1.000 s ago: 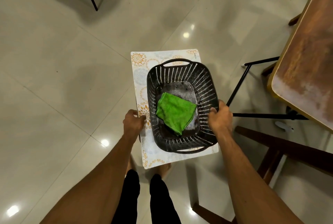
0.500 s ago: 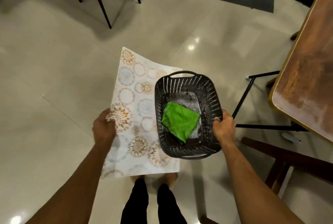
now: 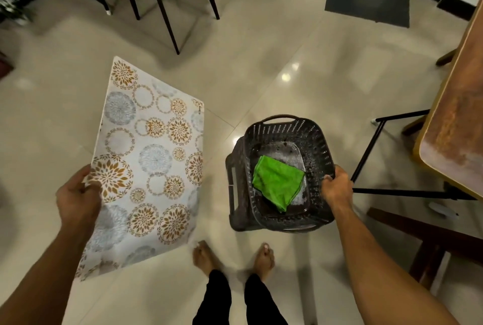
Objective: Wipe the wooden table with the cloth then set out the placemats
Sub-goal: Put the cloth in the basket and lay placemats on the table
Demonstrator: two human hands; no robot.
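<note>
left hand (image 3: 78, 200) grips placemat (image 3: 149, 162) aside; right hand (image 3: 337, 188) grips basket (image 3: 282, 126) rim, green cloth (image 3: 278, 182) inside, likely freeing both for table (image 3: 454, 120).

I see only a corner of the wooden table (image 3: 452, 126), rest cut off right; left hand (image 3: 75, 202) fingers hidden under placemat (image 3: 151, 162); cloth (image 3: 278, 183) hides part of basket (image 3: 317, 141) floor; top-left blurred

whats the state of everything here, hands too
left hand, grips the placemat's left edge
placemat, held off the floor, flat, pattern up
right hand, grips the basket's right rim
basket, carried off the floor, open side up
green cloth, folded, lying in the basket
wooden table, pale smears near its corner
</note>
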